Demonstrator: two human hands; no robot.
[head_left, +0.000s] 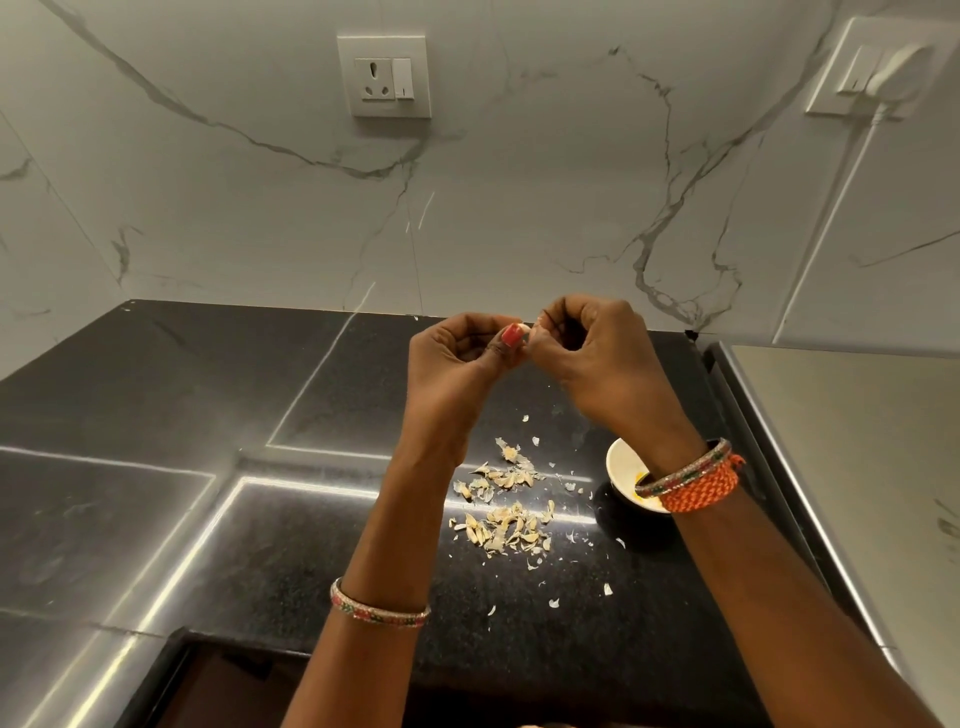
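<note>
- Centre of frame: the left hand (457, 353) and right hand (592, 345) both pinch a small garlic clove (527, 329) between their fingertips.
- If the grip slips, the clove could drop among the peels (506, 512).
- The right wrist is just above the bowl (621, 462); lowering it could tip the bowl.

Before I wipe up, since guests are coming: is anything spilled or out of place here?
Yes. Garlic peels lie scattered on the black counter, left of the white bowl. The left hand and right hand pinch a clove above them.
</note>
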